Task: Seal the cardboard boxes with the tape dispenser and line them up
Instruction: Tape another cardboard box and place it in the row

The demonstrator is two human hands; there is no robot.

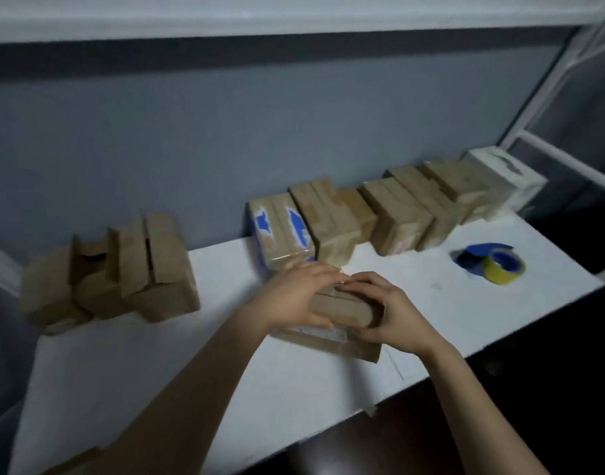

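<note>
A small cardboard box lies on the white table in front of me. My left hand lies over its top and left side, fingers curled round it. My right hand grips its right end, thumb on the near face. The blue tape dispenser with a yellowish tape roll rests on the table to the right, apart from both hands. Behind the held box, a row of several boxes lines the wall. The nearest one has blue markings.
Several open, untaped cardboard boxes are heaped at the table's left end. A white box ends the row at the far right, beside a white shelf frame. The table's front edge runs diagonally, with dark floor below.
</note>
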